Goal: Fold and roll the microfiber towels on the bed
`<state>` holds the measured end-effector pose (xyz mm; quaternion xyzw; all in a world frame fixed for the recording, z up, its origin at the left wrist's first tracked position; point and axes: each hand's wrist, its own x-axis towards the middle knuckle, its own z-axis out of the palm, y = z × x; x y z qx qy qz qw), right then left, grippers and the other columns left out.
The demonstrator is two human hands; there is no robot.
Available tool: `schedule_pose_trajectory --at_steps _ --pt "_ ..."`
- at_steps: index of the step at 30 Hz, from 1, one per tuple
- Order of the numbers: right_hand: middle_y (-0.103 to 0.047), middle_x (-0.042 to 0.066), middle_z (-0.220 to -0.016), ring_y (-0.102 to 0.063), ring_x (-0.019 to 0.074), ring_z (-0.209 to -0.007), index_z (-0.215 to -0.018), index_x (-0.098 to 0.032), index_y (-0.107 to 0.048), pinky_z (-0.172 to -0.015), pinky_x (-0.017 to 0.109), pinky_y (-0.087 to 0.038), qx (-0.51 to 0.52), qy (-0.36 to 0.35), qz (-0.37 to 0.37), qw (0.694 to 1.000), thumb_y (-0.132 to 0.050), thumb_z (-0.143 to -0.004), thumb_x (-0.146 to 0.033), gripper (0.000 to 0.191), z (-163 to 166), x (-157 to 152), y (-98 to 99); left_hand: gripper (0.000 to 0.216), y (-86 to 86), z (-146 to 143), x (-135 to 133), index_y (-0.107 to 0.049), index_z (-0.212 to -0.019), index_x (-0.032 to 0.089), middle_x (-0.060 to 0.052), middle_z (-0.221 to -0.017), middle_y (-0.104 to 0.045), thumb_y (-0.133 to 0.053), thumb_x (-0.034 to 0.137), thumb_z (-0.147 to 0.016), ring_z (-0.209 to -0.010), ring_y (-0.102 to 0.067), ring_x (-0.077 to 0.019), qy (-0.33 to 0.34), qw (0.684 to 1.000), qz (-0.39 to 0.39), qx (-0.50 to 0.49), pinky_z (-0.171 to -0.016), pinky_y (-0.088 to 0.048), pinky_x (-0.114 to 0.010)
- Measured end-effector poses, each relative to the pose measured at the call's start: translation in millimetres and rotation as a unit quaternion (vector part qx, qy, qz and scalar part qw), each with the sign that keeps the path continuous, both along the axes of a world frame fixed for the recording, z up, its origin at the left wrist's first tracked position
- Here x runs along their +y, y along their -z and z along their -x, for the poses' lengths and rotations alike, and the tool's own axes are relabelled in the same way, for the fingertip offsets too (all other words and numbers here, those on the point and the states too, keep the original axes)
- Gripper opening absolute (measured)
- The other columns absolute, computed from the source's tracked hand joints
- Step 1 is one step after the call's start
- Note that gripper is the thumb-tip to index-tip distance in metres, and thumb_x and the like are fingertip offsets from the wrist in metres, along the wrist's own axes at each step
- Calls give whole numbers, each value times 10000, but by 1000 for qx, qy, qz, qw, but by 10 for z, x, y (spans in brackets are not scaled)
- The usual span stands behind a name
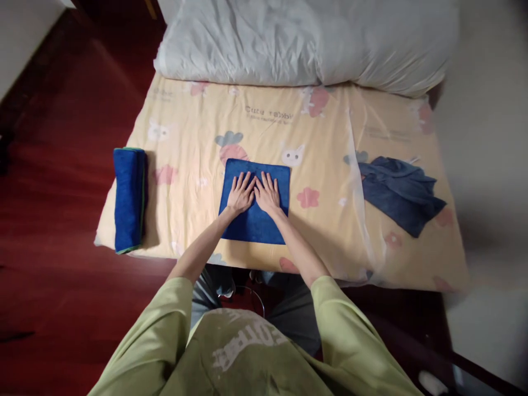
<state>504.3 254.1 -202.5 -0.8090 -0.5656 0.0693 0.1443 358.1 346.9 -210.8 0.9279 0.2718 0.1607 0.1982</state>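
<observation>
A blue cloth (pixel 256 228) lies spread flat as a near square on the bed's front part. Both palms rest on its middle, fingers pointing away from me. My left hand (pixel 241 192) presses flat with its fingers slightly spread. Close beside it, my right hand (pixel 267 192) also lies flat, fingers apart, the two thumbs almost meeting. Off to the left, a folded stack of blue cloths (pixel 128 201) with green edging sits near the bed's left edge. On the right lies a crumpled dark blue cloth (pixel 402 192), apart from both hands.
The bed's yellow sheet (pixel 325 231) has rabbit and flower prints. Along the back lies a bulky white quilt (pixel 305 44). A pale wall (pixel 487 181) stands close on the right. Dark red floor (pixel 58 220) stretches along the left side.
</observation>
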Motion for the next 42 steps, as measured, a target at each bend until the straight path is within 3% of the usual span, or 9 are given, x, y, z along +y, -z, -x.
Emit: schedule_pose_trajectory --at_steps 4,9,11,16,21,25,32,36,42 --pt "-204 126 -1829 -152 329 -1710 -1715 -174 -407 -1377 604 -94 13 54 28 998 -385 -1141 -441 634 -73 -19 35 660 79 70 9 -504 -1657 136 -148 -1798 -272 -466 426 -1065 -1702 -171 -353 -80 996 30 19 -1392 -121 -605" --pt "-183 159 -1824 -154 331 -1712 -1723 -121 -372 -1381 601 -87 15 83 44 995 -369 -1141 -412 651 -157 -235 -89 653 -27 385 -37 -489 -1664 98 -175 -1798 -245 -421 398 -1088 -1703 -165 -350 -108 993 31 37 -1399 -111 -581" --pt "-156 155 -1827 -130 320 -1718 -1726 -119 -362 -1385 601 -86 15 59 24 998 -357 -1143 -409 651 -1 -504 -135 644 -58 648 -250 -478 -1669 99 -171 -1803 -222 -398 387 -1100 -1706 -151 -341 -86 995 25 34 -1398 -121 -583" --pt "-210 97 -1820 -180 274 -1712 -1730 -203 -378 -1398 567 -154 43 -87 3 995 -407 -1135 -402 628 467 -1459 -120 608 -55 1462 -938 -487 -1674 159 -132 -1787 -288 -369 390 -1125 -1692 -217 -305 63 997 21 46 -1401 -158 -563" --pt "-305 100 -1784 -270 292 -1686 -1704 -222 -435 -1398 595 -178 63 -121 14 991 -527 -1091 -364 636 470 -2107 -119 624 -102 1928 -1142 -501 -1665 154 -151 -1772 -314 -456 425 -1105 -1677 -266 -314 61 995 56 50 -1394 -222 -554" --pt "-446 97 -1714 -391 266 -1635 -1635 -202 -543 -1384 563 -275 94 -138 -11 986 -517 -1067 -298 576 296 -2355 -53 575 -67 2009 -1048 -574 -1600 148 -145 -1727 -419 -446 337 -1073 -1650 -343 -295 55 994 90 24 -1381 -276 -548" --pt "-707 106 -1460 -648 243 -1431 -1321 -183 -796 -1294 516 -461 102 -29 -123 987 -465 -899 -88 546 293 -2415 226 529 52 1971 -1000 -733 -1361 148 -131 -1547 -642 -465 109 -907 -1518 -550 -256 -27 988 134 -65 -1306 -436 -529" --pt "-770 104 -1347 -719 260 -1335 -1196 -212 -848 -1235 533 -523 119 17 -158 980 -477 -874 -66 512 368 -2332 222 452 19 1915 -1008 -780 -1247 144 -136 -1468 -700 -510 123 -884 -1445 -620 -271 -57 984 140 -90 -1276 -477 -529" --pt "-790 105 -1313 -722 265 -1324 -1133 -243 -862 -1211 511 -539 188 32 -191 963 -487 -931 -147 436 319 -2354 204 398 -28 1899 -970 -813 -1167 172 -123 -1349 -765 -463 158 -978 -1360 -679 -259 -117 969 193 -103 -1246 -509 -495"
